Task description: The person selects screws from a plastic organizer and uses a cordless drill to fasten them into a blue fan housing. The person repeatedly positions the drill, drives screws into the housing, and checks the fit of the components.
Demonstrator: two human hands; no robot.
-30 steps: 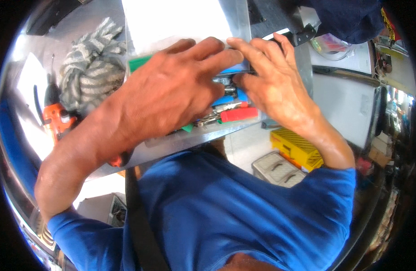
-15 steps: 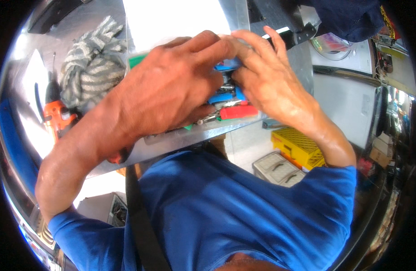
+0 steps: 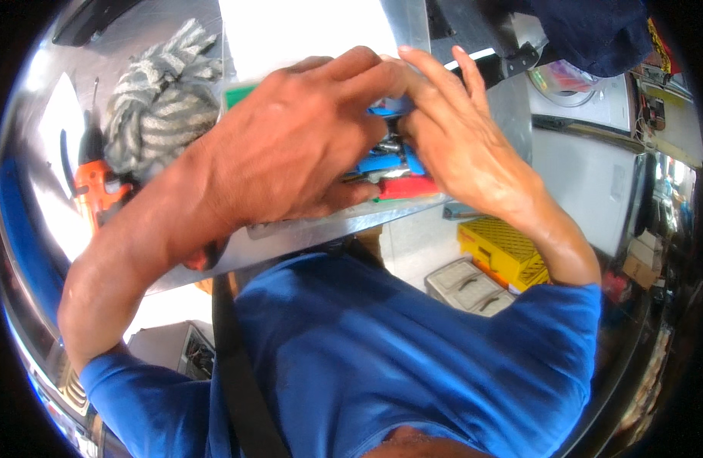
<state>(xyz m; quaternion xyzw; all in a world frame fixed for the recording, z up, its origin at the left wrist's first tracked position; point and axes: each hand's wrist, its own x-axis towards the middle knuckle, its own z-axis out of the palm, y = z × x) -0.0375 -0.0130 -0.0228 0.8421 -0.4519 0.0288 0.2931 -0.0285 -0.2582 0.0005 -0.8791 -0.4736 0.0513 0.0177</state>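
A metal worktop (image 3: 248,250) carries a clear plastic case (image 3: 414,46), with a grey striped rope bundle (image 3: 159,114) and an orange drill (image 3: 96,183) to its left. Over the case, the left hand (image 3: 298,141) curls and the right hand (image 3: 464,141) holds its outer fingers raised and apart; whether either pinches anything, I cannot tell. Blue pieces (image 3: 380,163) and 1 red piece (image 3: 406,187) lie inside.

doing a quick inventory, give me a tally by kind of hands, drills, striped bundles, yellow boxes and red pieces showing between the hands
Left hand and right hand: 2
Orange drill: 1
Striped bundle: 1
Yellow box: 1
Red piece: 1
Total: 6
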